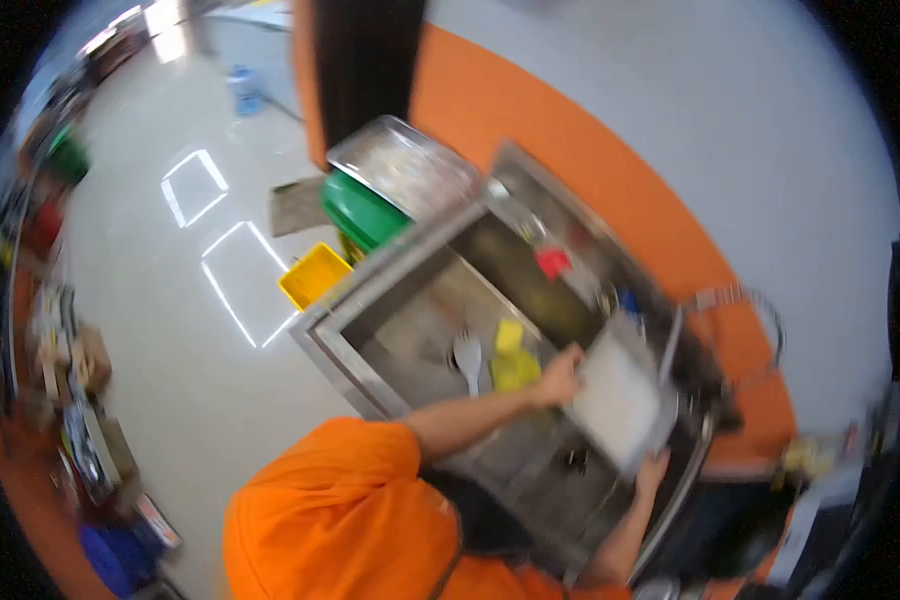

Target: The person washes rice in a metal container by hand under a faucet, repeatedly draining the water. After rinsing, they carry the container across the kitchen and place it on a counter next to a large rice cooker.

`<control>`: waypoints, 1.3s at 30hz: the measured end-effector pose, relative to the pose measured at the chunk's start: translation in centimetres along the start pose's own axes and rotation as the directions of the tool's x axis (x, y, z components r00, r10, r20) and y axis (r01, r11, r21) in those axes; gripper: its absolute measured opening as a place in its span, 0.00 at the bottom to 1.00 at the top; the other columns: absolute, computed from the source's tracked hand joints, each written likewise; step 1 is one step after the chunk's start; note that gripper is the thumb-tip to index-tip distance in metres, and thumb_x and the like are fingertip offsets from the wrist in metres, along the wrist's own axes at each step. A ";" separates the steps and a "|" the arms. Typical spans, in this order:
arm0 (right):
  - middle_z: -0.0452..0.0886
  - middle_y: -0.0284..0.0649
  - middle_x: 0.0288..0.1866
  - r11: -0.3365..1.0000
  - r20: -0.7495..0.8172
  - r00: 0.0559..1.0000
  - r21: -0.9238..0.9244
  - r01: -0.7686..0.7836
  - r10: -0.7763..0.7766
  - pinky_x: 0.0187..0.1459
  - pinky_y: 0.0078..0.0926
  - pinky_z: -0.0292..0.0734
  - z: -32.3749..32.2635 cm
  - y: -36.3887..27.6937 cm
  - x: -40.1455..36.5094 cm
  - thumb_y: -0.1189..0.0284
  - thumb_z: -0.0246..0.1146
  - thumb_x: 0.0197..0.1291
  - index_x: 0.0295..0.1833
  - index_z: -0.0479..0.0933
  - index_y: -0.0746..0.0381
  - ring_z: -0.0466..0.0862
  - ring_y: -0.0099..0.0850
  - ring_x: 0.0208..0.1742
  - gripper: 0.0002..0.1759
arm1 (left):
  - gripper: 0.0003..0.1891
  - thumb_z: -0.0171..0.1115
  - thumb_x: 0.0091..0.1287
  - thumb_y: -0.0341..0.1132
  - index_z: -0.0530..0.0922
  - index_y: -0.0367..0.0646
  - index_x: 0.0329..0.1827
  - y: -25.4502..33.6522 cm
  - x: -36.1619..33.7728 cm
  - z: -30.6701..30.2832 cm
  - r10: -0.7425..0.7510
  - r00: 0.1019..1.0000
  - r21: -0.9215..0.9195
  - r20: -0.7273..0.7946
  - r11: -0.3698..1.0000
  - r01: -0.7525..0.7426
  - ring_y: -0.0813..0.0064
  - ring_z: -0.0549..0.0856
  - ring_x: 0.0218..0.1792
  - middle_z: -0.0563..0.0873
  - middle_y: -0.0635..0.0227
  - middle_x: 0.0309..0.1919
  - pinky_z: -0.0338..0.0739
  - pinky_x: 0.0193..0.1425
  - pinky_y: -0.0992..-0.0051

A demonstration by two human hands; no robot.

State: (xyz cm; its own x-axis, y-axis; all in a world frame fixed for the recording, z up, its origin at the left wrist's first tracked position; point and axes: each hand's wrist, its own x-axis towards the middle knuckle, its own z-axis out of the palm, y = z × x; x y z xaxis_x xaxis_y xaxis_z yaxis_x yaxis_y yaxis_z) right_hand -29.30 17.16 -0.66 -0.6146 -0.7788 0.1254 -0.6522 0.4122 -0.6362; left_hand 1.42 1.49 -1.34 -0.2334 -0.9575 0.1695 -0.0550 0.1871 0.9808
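My left hand (558, 379) grips the upper-left edge of a pale rectangular tray (615, 390), its fingers closed on the rim. On the near right corner of the same tray is my right hand (653, 470), also closed. The tray is tilted over the right part of a stainless steel sink (355, 335), beside the tap (673, 345). Left of my left hand, a white slotted spatula (468, 358), a yellow sponge (510, 334) and a yellow-green item (515, 371) lie in the sink. Motion blur hides the tray's finer details.
A metal tray (405, 165) with pale contents rests above a green tub (362, 210) beyond the sink's left end. A yellow basket (315, 276) stands on the glossy floor (170, 330). A red item (552, 263) lies at the sink's back, before the orange-and-grey wall (590, 150).
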 end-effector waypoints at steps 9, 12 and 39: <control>0.78 0.40 0.33 0.850 0.161 0.928 0.373 -0.371 0.335 0.33 0.21 0.70 -1.4 -2.0 -7.2 0.81 0.54 0.49 0.40 0.71 0.67 0.75 0.25 0.30 0.10 | 0.21 0.57 0.54 0.22 0.66 0.41 0.52 0.5 -4.3 -3.2 -0.376 0.886 -0.464 0.273 0.755 0.463 0.79 0.80 0.26 0.82 0.62 0.30 0.73 0.29 0.79; 0.77 0.38 0.27 0.790 0.201 0.922 0.476 -0.387 0.330 0.30 0.23 0.69 -2.0 -4.8 -10.1 0.82 0.54 0.45 0.31 0.73 0.68 0.74 0.25 0.27 0.05 | 0.20 0.56 0.54 0.21 0.67 0.41 0.51 0.3 -5.5 -4.6 -0.375 0.894 -0.504 0.244 0.739 0.447 0.79 0.80 0.26 0.82 0.64 0.30 0.72 0.28 0.80; 0.70 0.30 0.21 0.816 0.225 0.919 0.426 -0.391 0.323 0.27 0.14 0.59 -7.3 -12.4 -15.0 0.83 0.50 0.41 0.22 0.67 0.60 0.66 0.19 0.23 0.06 | 0.21 0.55 0.48 0.23 0.69 0.39 0.49 1.6 -11.4 -10.5 -0.561 0.773 -0.456 0.295 0.628 0.630 0.75 0.80 0.26 0.80 0.62 0.29 0.73 0.28 0.75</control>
State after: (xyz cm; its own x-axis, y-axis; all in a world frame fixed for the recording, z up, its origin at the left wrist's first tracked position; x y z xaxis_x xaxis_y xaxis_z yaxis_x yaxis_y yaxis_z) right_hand -15.26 27.21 10.94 -0.6757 -0.6891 -0.2619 -0.1025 0.4396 -0.8923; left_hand 14.21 10.42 -0.66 -0.4363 -0.7804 -0.4480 0.2611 -0.5862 0.7669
